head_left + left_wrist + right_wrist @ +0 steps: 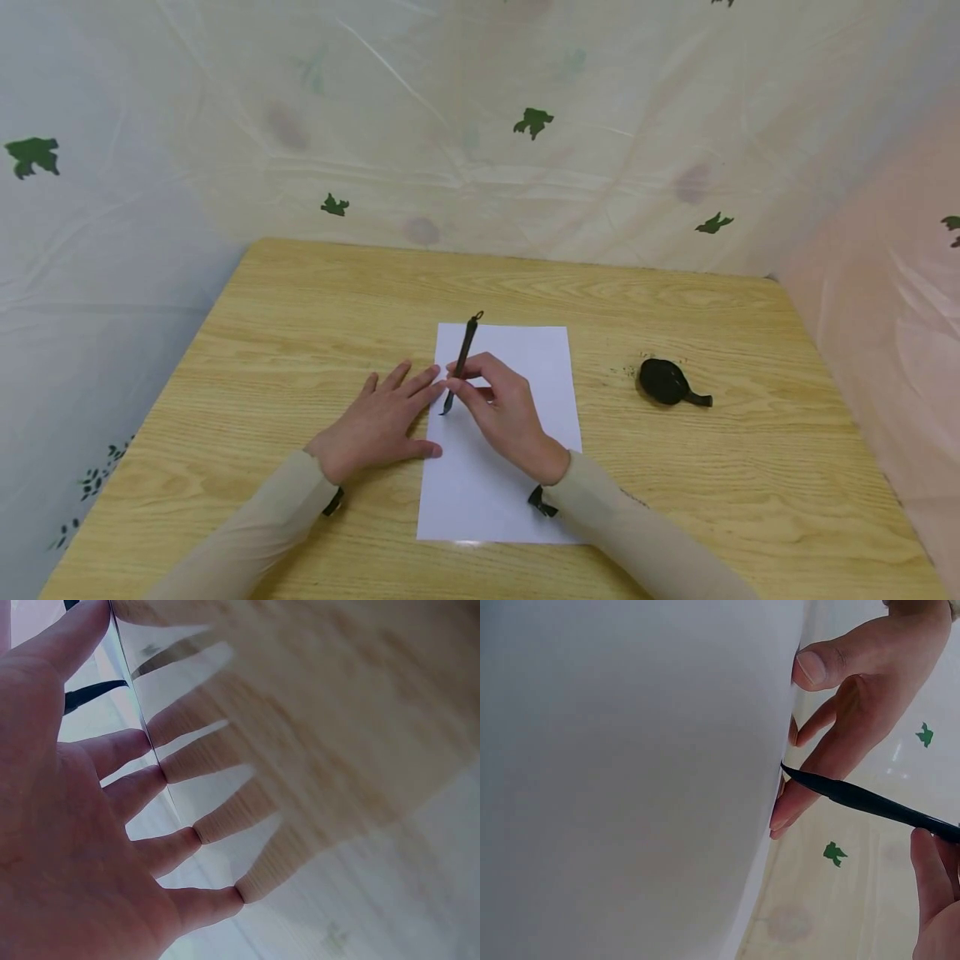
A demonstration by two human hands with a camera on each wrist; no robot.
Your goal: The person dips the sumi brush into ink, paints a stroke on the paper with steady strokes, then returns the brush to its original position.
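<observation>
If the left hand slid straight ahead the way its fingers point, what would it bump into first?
Most likely the brush held by the right hand. The left hand lies flat at the paper's left edge, fingers aimed up and right, almost touching it already. How near the tips really are is hard to judge.

The right grip (pixel 504 408) pinches a dark brush (pixel 460 364), its tip touching the white paper (pixel 517 492). Just left of it, the left grip (pixel 378 423) lies flat on the paper's edge. A black ink dish (pixel 663 382) sits well to the right on the wooden surface (pixel 300 317).
</observation>
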